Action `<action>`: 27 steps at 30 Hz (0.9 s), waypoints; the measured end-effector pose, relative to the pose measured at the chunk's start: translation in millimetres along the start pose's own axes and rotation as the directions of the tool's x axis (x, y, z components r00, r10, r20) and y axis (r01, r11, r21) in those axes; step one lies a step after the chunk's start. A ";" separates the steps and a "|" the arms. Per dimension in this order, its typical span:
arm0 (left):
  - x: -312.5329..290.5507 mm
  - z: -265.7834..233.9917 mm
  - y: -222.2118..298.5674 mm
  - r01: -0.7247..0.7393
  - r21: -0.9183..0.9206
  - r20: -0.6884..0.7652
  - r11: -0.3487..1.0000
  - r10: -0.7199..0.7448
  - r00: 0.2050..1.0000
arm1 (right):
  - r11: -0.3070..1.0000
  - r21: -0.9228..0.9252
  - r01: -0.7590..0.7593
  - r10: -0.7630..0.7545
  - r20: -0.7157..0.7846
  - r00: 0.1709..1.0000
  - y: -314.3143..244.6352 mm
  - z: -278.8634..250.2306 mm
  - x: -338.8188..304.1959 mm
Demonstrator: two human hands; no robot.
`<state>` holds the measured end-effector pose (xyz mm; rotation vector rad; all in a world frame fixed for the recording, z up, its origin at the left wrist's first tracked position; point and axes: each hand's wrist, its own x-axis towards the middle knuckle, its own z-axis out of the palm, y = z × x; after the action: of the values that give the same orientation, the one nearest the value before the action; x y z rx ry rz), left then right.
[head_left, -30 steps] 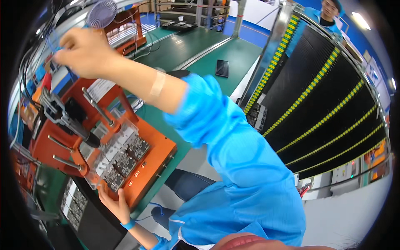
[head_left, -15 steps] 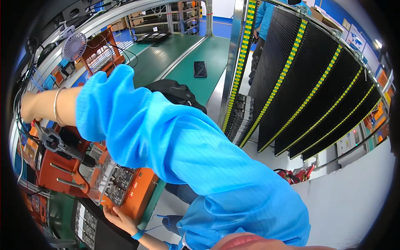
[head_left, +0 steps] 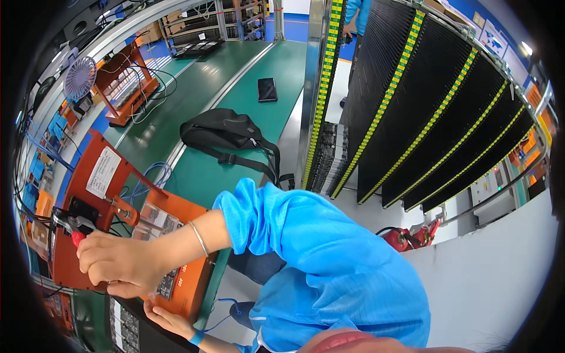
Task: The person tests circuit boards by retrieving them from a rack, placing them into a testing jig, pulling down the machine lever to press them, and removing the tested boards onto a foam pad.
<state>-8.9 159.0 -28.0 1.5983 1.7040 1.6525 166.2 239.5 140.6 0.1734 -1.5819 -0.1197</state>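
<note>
My right hand (head_left: 126,265), with a silver bracelet at its wrist, is closed around the red-ended handle (head_left: 78,237) of a toggle clamp. The clamp (head_left: 69,222) is mounted on the upright plate of an orange-red press fixture (head_left: 188,297). On the fixture's base, under a clear plate, lie dark circuit boards (head_left: 167,287), partly covered by my right hand and forearm. My left hand (head_left: 168,319), wearing a blue wrist strap, rests at the fixture's near lower edge with its fingers stretched out.
A black bag (head_left: 226,130) and a dark phone-like slab (head_left: 267,89) lie on the green bench (head_left: 250,70). A tall rack (head_left: 406,117) with yellow-green strips stands right. A small fan (head_left: 80,77) is at far left. More boards (head_left: 123,329) lie near my left hand.
My right arm has drawn down and back, from reaching up at the far left, bringing the clamp handle lower. The bag and upright plate are now uncovered. My left hand stays near the fixture's edge.
</note>
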 end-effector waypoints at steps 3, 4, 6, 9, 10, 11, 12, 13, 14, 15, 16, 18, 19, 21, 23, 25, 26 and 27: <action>0.5 1.1 -1.0 0.002 0.015 0.014 1.000 -0.002 1.000 | 0.989 0.077 -0.124 0.124 0.012 0.992 -11.1 -5.7 -0.7; 1.0 1.1 -1.3 0.016 0.010 0.044 1.000 -0.016 0.999 | 0.981 0.100 -0.165 0.164 0.019 0.986 -13.2 -6.4 -1.6; -0.3 0.0 1.1 0.023 0.023 0.035 0.999 -0.024 0.999 | 0.970 0.127 -0.206 0.204 0.026 0.979 -17.0 -8.7 -1.2; -1.2 -2.8 5.1 0.043 0.035 0.008 0.998 -0.044 0.999 | 0.934 0.193 -0.301 0.283 0.114 0.952 -25.7 -7.4 1.6; -1.9 -3.8 7.4 0.053 0.032 -0.004 0.998 -0.053 0.999 | 0.930 0.165 -0.328 0.313 0.110 0.943 -26.7 -6.4 1.7; -2.0 -2.1 9.9 0.035 0.024 -0.012 0.999 -0.034 0.999 | 0.925 0.141 -0.354 0.341 0.108 0.934 -27.7 -5.5 2.4; -2.2 -1.6 10.8 -0.001 0.018 -0.011 1.000 0.001 1.000 | 0.914 0.143 -0.379 0.366 0.107 0.924 -30.3 -7.0 5.5; -1.3 -5.1 4.6 -0.033 0.024 -0.024 0.999 0.033 0.999 | 0.923 0.150 -0.355 0.353 0.037 0.935 -29.3 1.2 1.5; -2.9 -9.8 -0.4 -0.017 0.033 -0.040 0.999 0.018 0.999 | 0.917 0.181 -0.356 0.361 0.009 0.933 -29.9 8.6 -2.5; -3.7 -6.3 -2.5 -0.005 0.028 -0.050 1.000 0.006 0.999 | 0.913 0.199 -0.356 0.366 -0.014 0.930 -29.5 7.5 -3.9; -3.3 -4.2 -0.4 -0.008 0.022 -0.039 1.000 0.009 0.999 | 0.912 0.197 -0.359 0.370 -0.021 0.929 -29.8 6.1 -3.7; -4.5 -2.8 -0.5 -0.009 0.048 -0.041 0.999 0.010 0.999 | 0.903 0.208 -0.375 0.388 -0.023 0.921 -30.6 4.8 -2.4; -5.7 -2.4 1.0 0.007 0.028 -0.046 1.000 -0.005 0.999 | 0.891 0.232 -0.390 0.404 -0.016 0.915 -31.2 6.3 -2.3; -6.2 -4.2 2.0 -0.006 0.020 -0.063 1.000 0.007 0.998 | 0.918 0.171 -0.358 0.363 0.002 0.932 -31.3 7.1 -2.1; -5.5 -4.9 3.1 -0.007 0.033 -0.069 0.999 0.009 0.998 | 0.914 0.185 -0.360 0.367 -0.005 0.930 -31.9 6.1 -0.6; -4.6 -3.6 5.7 -0.028 0.046 -0.067 0.999 0.031 0.997 | 0.928 0.157 -0.337 0.337 0.026 0.941 -27.5 1.7 0.8; -7.4 -1.6 7.4 -0.028 0.051 -0.080 0.998 0.032 0.996 | 0.931 0.156 -0.331 0.332 0.023 0.943 -28.1 -2.0 1.6; -7.5 -1.8 7.2 -0.033 0.058 -0.089 0.998 0.038 0.995 | 0.918 0.158 -0.365 0.362 0.046 0.931 -30.7 -4.5 1.6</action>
<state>-4.1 150.1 -24.9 1.6107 1.7912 1.7332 171.7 209.2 136.6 0.0028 -1.6135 0.3021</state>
